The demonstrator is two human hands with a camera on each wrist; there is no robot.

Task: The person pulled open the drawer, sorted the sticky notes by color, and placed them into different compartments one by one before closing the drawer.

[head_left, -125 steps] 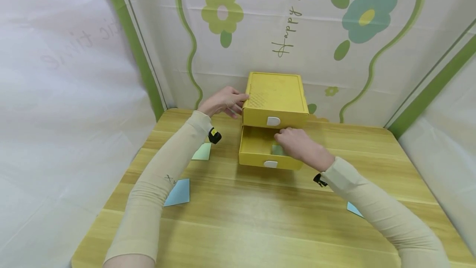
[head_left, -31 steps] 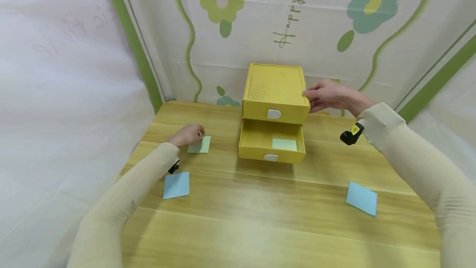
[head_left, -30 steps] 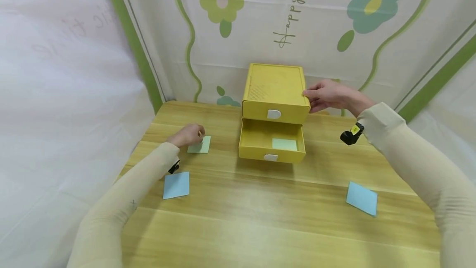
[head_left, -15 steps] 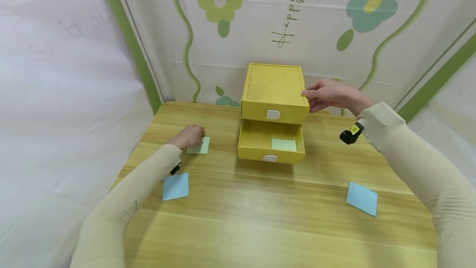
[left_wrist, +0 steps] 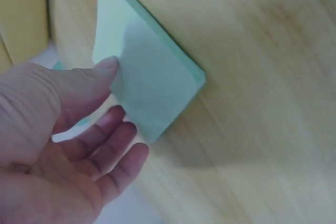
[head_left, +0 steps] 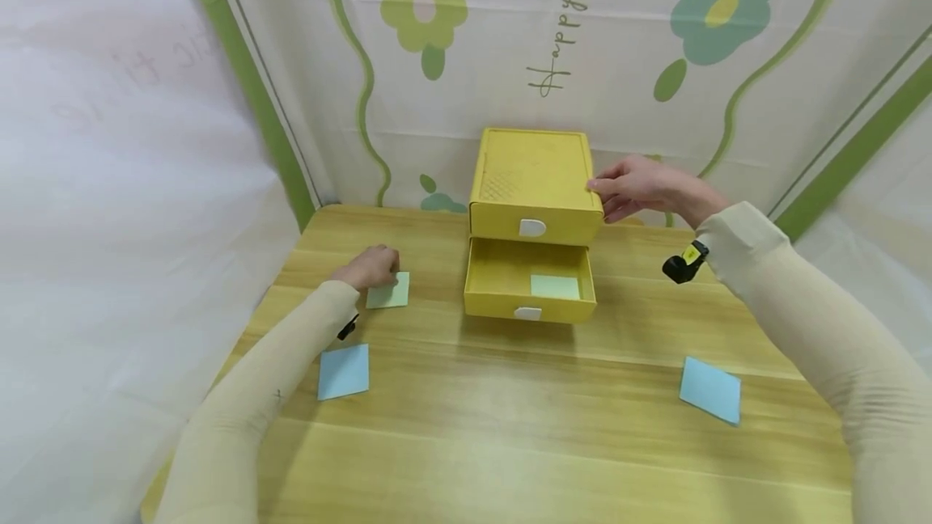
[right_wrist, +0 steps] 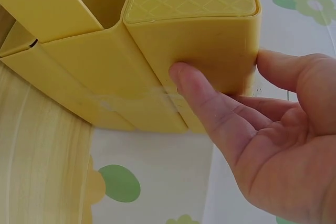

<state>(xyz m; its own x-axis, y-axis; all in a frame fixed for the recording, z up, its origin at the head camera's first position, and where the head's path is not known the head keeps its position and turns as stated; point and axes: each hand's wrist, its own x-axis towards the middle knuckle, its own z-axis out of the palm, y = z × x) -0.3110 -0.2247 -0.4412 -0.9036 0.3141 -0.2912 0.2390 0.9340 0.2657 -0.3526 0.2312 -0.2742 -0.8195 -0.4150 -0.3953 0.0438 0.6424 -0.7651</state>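
In the head view my left hand point(head_left: 371, 267) is at the far left corner of a pale green sticky note pad point(head_left: 389, 293). Seen from the left wrist, the thumb lies on the pad's edge with the other fingers curled below, pinching it; the index finger is mostly hidden. A yellow two-drawer box point(head_left: 537, 168) stands at the table's back. Its lower drawer point(head_left: 495, 272) is pulled out and has another pale green sticky note pad point(head_left: 555, 287) lying inside. My right hand point(head_left: 641, 186) rests against the box's right side, fingers fairly straight, thumb at its upper edge.
A blue sticky note pad point(head_left: 344, 372) lies nearer on the left of the wooden table point(head_left: 510, 427). Another blue pad point(head_left: 710, 390) lies at the right, below the right forearm. A white printed curtain point(head_left: 466, 39) hangs directly behind the box and along both sides.
Over the frames, my right hand has left the lower drawer for the box's right side. My left hand has moved from the box's left side to the green pad, staying there lately.
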